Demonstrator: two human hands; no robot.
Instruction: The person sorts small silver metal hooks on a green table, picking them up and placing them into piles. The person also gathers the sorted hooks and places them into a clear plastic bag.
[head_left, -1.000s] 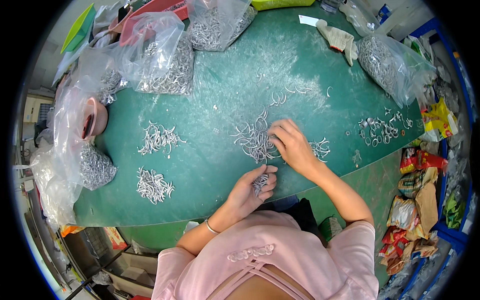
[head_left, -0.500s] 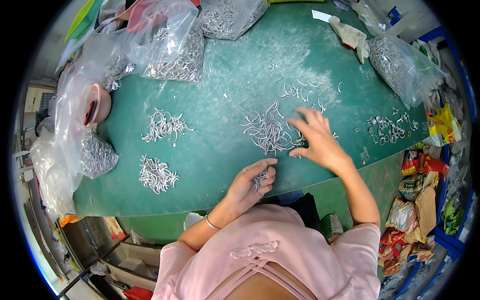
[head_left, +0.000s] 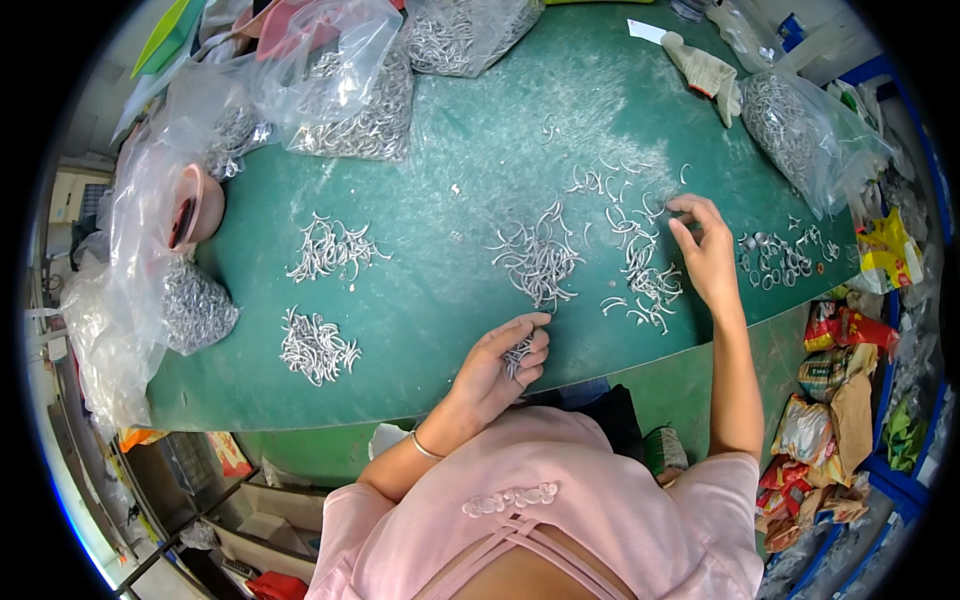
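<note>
Currently listed: left hand (head_left: pixel 497 362), curled around a small bunch of metal hooks (head_left: pixel 517 352), at the near edge of the green table (head_left: pixel 420 300). Right hand (head_left: pixel 707 250), fingers loosely bent, touching scattered hooks (head_left: pixel 645 270) just right of the central hook pile (head_left: pixel 538 258).

**Hands sorting metal hooks on green counter**

The left hand (head_left: pixel 497 365) is cupped near the counter's (head_left: pixel 420 260) front edge, its fingers (head_left: pixel 530 335) closed around a small bundle of metal hooks (head_left: pixel 517 353). The right hand (head_left: pixel 706 252) rests over a scattered hook pile (head_left: pixel 645 280), fingers spread and touching it. A denser central pile (head_left: pixel 535 258) lies between the hands. Two smaller piles (head_left: pixel 318 345) lie to the left. Clear bags of hooks (head_left: pixel 365 100) line the far edge.
</note>
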